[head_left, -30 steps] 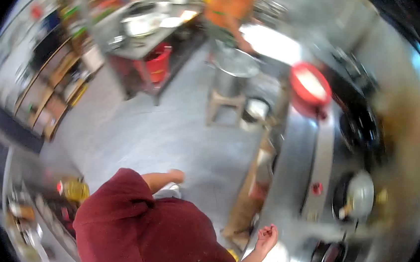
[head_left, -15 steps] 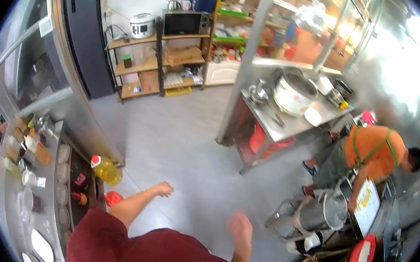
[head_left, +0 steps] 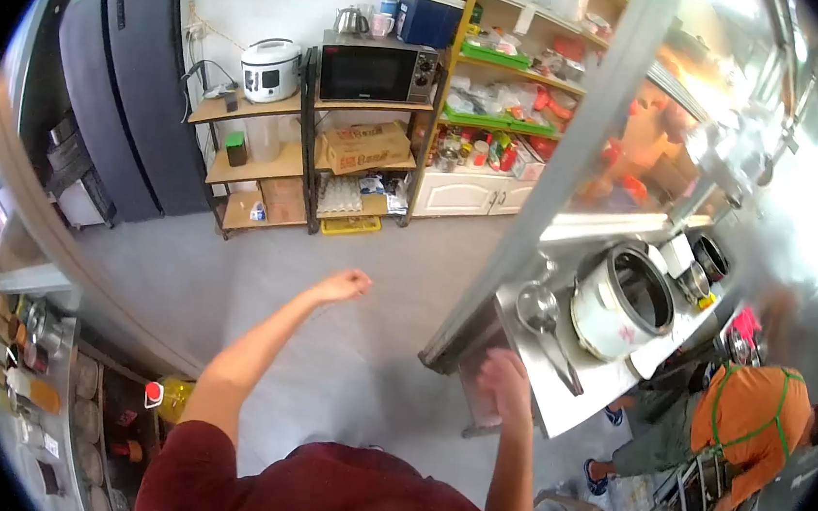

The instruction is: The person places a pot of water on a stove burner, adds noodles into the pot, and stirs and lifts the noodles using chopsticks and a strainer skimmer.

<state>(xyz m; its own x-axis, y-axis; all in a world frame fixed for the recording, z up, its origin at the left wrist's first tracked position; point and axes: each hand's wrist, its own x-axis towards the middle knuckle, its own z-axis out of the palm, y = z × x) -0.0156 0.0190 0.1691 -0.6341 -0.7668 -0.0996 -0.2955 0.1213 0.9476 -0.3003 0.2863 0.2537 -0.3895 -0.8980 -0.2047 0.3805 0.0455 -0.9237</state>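
Note:
My left hand (head_left: 343, 286) is raised in front of me over the grey floor, its fingers curled in with nothing visible in them. My right hand (head_left: 505, 386) is beside the near corner of the steel table (head_left: 565, 417); motion blurs its fingers, and no held thing shows. On that table, close to my right hand, lies a metal ladle (head_left: 556, 358). Just behind it stands a large white rice cooker (head_left: 601, 316) without its lid, dark inside.
A metal post (head_left: 516, 255) rises at the table's left corner. A co-worker in an orange shirt (head_left: 750, 412) bends at the right. Ahead are a microwave (head_left: 371, 74) on a shelf rack and a dark fridge (head_left: 151, 87). An oil jug (head_left: 175, 399) stands lower left.
My view has moved forward: the rack, the microwave and the steel table appear nearer. My right hand has come up beside the table, and the oil jug has slid lower left in view.

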